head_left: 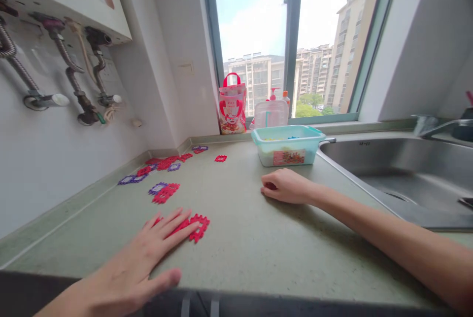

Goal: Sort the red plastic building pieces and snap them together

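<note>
Two hands lay on the surface (240, 248): left hand (148, 253) with fingers spread flat over red interlocking tiles (197, 227), seemingly light, stiff plastic best lifted edgewise; right hand (286, 186) curled around a red piece.

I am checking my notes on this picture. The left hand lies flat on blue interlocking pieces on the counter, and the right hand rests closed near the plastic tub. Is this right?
Not quite: the head view shows the pieces under the left hand are red, not blue. The rest holds: the right hand rests closed on the counter near the plastic tub.
</note>
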